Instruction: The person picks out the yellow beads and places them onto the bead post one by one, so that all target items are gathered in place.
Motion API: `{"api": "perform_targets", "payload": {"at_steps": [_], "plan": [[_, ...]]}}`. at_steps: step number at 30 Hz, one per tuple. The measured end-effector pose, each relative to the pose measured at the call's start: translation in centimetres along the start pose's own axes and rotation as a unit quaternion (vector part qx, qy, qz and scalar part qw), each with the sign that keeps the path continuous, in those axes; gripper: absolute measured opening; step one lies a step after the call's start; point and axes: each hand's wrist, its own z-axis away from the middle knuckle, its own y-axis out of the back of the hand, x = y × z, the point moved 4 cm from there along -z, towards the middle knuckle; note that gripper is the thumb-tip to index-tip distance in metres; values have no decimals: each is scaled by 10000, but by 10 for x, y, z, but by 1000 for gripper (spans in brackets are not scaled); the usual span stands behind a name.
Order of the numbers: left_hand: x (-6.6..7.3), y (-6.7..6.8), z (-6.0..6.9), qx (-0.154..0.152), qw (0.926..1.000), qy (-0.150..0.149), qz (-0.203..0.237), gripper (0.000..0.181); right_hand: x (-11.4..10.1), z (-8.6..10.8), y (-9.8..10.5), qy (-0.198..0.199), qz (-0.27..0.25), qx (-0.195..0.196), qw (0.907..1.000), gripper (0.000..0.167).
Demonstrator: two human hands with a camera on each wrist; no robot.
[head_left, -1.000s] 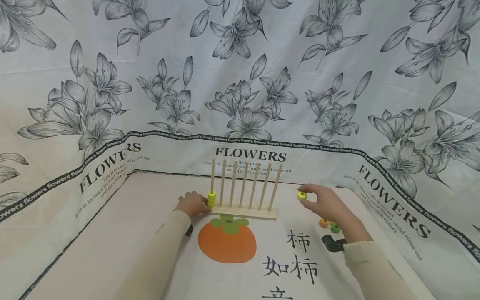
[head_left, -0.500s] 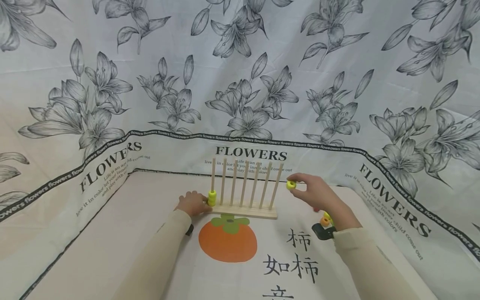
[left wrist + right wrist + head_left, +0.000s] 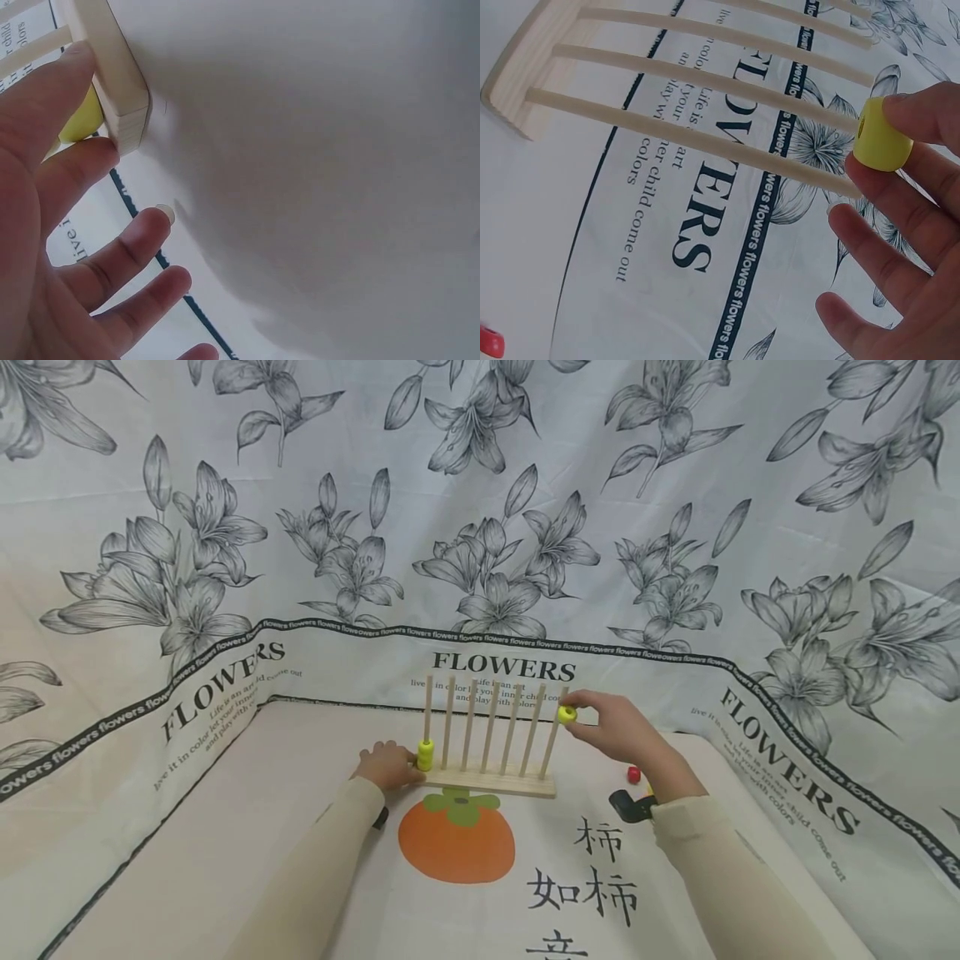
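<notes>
A wooden peg rack [image 3: 480,783] with several upright dowels stands on the cloth. Yellow beads [image 3: 425,756] are stacked on its leftmost dowel. My left hand [image 3: 386,766] grips the left end of the rack's base, thumb on one side and index finger against the end, as the left wrist view shows. Between thumb and index finger, my right hand [image 3: 618,727] pinches a yellow bead [image 3: 885,135]. That bead is near the upper part of the rightmost dowels, its hole partly showing. Whether it touches a dowel I cannot tell.
Right of the rack lies a red bead [image 3: 633,774]; a sliver of another bead shows by the right wrist, mostly hidden. A flower-printed curtain [image 3: 495,568] rises behind the rack. The tablecloth carries a printed persimmon [image 3: 457,839] and black characters.
My right hand has carried the yellow bead left and upward, from beside the rack to its rightmost dowel. The red bead has come into sight. The left hand has stayed on the base.
</notes>
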Motion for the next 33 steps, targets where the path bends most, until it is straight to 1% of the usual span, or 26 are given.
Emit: {"api": "perform_targets", "payload": {"at_steps": [9,20,33], "plan": [[1,2,3,-16,9999,88,96,48,-13,-11,5,47,-65,18,10000,41],[4,3,5,13,9999,104,98,46,-24,-22,7,271,-82,32,9996,39],[1,1,2,24,9999,103,69,46,-43,-38,8,411,-88,-21,9991,41]]}}
